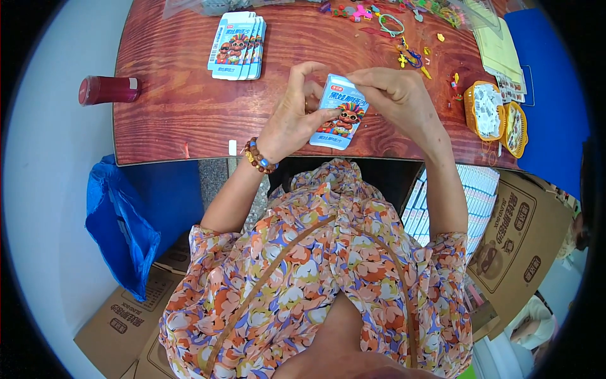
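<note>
A small light-blue printed carton (339, 117) is tilted in front of me over the near part of the table. My left hand (291, 117) is closed round its left side, with the thumb across the printed front. At the carton's upper right corner, my right hand (399, 95) has its thumb and fingers pinched together on the top flap. Whether anything small is between those fingertips is hidden. Beyond my left hand, a fanned stack of matching cartons (237, 47) lies on the red-brown wooden table (183, 120).
A dark red jar (110, 90) lies at the left edge. Colourful small trinkets (404, 54) spread across the back right. Two yellow baskets (470, 107) hold small packets at the right. An open cardboard box (530, 221) with rows of cartons stands below; a blue bag (120, 215) hangs left.
</note>
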The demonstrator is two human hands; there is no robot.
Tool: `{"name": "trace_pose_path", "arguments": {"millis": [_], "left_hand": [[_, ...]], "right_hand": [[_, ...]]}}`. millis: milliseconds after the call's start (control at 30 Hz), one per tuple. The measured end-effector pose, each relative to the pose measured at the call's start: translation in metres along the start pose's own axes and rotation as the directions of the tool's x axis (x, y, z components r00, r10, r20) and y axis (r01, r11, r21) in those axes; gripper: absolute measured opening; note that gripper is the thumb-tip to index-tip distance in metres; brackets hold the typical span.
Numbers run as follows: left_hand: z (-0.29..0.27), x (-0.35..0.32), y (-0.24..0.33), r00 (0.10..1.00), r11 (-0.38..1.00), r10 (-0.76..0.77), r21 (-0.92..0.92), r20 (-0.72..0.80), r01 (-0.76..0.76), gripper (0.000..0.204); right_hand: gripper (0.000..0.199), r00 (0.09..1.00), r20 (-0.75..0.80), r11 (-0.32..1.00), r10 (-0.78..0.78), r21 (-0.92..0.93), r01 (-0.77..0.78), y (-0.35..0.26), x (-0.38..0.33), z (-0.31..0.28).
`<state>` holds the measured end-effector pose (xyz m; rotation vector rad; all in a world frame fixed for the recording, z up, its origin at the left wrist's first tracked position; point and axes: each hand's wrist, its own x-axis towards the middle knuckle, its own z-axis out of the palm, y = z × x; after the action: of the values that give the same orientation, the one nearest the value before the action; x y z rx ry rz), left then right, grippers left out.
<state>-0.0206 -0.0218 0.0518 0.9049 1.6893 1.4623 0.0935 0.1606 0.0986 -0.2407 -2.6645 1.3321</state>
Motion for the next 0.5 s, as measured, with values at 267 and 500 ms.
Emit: {"name": "trace_pose_path", "arguments": {"millis": [267, 500], "left_hand": [[0.006, -0.003, -0.009, 1.000, 0.999, 0.027, -0.023, 0.000, -0.027, 0.070], [0.013, -0.004, -0.011, 0.999, 0.994, 0.042, -0.104, 0.019, -0.040, 0.058]], "right_hand": [[0.026, 0.960, -0.113, 0.949, -0.255, -0.219, 0.226, 0.013, -0.018, 0.014], [0.024, 0.950, -0.111, 0.906, -0.292, -0.351, 0.238, 0.006, -0.022, 0.018]]}}
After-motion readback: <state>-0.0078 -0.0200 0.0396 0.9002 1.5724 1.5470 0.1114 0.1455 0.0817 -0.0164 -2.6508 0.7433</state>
